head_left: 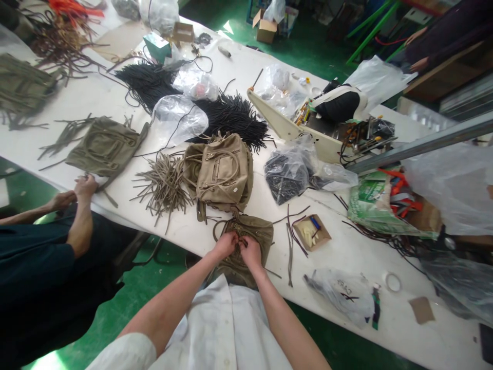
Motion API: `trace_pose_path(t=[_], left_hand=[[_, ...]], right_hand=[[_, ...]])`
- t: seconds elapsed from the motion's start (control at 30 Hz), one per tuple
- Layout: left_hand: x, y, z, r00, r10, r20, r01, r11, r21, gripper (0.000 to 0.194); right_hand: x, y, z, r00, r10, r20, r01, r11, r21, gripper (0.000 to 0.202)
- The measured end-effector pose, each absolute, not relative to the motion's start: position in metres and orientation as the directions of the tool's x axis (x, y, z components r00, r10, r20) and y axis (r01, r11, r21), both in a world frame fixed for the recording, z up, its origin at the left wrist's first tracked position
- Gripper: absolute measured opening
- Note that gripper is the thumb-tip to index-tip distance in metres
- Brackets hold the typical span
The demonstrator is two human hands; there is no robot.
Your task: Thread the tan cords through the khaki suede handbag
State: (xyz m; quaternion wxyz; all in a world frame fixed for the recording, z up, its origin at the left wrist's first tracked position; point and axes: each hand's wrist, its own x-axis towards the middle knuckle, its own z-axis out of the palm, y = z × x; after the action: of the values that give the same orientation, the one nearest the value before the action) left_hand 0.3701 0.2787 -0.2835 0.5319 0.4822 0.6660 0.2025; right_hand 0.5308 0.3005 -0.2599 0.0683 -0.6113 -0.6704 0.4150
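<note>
An olive-brown bag (259,229) lies at the table's front edge, close to my body. On its upper middle rest both hands, their fingertips nearly meeting. My left hand (227,244) is closed, pinching something too small to make out at the bag's front. My right hand (250,250) is closed in the same way just beside it, its fingertips on the same spot. Just beyond, tan bags (225,177) with handles are stacked, and a heap of tan cords (164,185) lies left of them.
On the left, another person's hands (85,187) are near an olive bag (103,146). Black cords (234,118) and plastic-wrapped items (287,172) lie farther back. To the right are a small cardboard tray (327,234), a plastic bag (342,290) and a tape roll (393,281).
</note>
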Motion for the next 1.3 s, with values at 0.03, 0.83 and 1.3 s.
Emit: trace_pose_path(t=[0.03, 0.83, 1.3], left_hand=[[0.371, 0.278, -0.281, 0.013, 0.858, -0.513, 0.442, 0.455, 0.773, 0.026], [0.365, 0.278, -0.283, 0.049, 0.884, -0.465, 0.446, 0.397, 0.802, 0.021], [0.367, 0.279, -0.292, 0.054, 0.824, -0.564, 0.292, 0.527, 0.798, 0.031]], right_hand=[[0.531, 0.300, -0.258, -0.251, 0.876, -0.412, 0.764, -0.082, -0.639, 0.027], [0.531, 0.276, -0.232, -0.074, 0.857, -0.510, 0.913, -0.148, -0.381, 0.026], [0.525, 0.286, -0.247, -0.075, 0.841, -0.535, 0.895, -0.180, -0.408, 0.029]])
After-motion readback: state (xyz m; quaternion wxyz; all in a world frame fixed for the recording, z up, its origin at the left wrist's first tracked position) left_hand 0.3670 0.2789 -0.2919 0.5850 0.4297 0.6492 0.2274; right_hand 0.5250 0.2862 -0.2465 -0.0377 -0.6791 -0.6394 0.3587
